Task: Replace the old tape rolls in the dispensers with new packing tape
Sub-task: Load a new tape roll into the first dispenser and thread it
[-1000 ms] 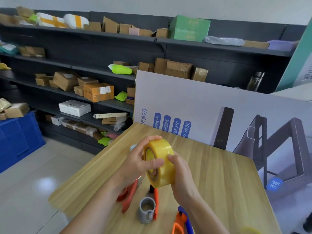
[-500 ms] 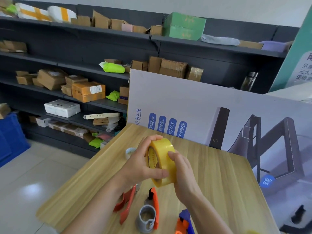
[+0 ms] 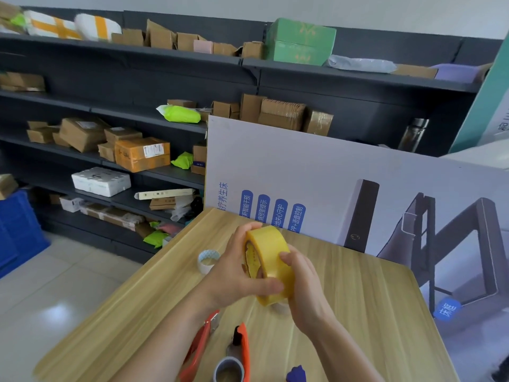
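A full roll of yellow packing tape (image 3: 271,252) is held upright above the wooden table (image 3: 366,307). My left hand (image 3: 234,274) grips its left side, fingers over the top and thumb across the lower face. My right hand (image 3: 303,288) holds the roll's right edge with its fingers against the tape band. An orange tape dispenser (image 3: 239,351) with a grey empty hub (image 3: 228,369) lies on the table below my hands. An almost used-up white tape core (image 3: 208,260) stands on the table just left of my left hand.
A second orange dispenser part (image 3: 199,346) lies under my left forearm, and a blue piece (image 3: 297,374) shows at the bottom edge. A large printed board (image 3: 330,183) leans behind the table. Dark shelves with cardboard parcels (image 3: 140,153) fill the back; a blue crate (image 3: 19,230) stands at left.
Both hands have kept hold of the yellow roll and turned it slightly. The camera has shifted, so the dispensers sit lower in view.
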